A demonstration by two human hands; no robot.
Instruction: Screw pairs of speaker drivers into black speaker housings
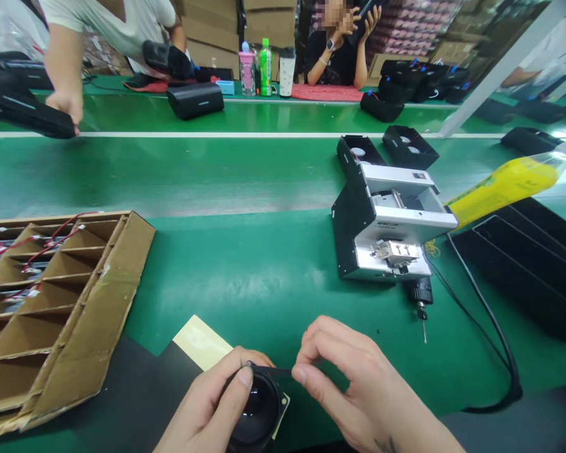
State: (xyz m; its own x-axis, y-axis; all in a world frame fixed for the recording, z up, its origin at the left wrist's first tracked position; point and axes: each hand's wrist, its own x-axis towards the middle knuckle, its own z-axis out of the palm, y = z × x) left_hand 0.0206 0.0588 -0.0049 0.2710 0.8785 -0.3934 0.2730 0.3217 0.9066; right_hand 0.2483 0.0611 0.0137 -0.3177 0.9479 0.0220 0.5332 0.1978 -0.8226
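"Step in hand?"
"Apparently working a thin black strip [280, 372] at a round black speaker [258, 412], near centre: left hand [212, 399] clamps it, right hand [358, 371] pinches the strip."
"Next move?"
"Calls for steady tension, I'd judge."

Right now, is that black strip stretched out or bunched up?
Stretched out: the black strip runs nearly straight from the round black part in the left hand to the right hand.

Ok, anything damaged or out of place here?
Minor only: the cardboard box at left looks scuffed along its right edge, and red wires straggle over its dividers. No spill visible; the left hand's speaker shows no obvious damage.
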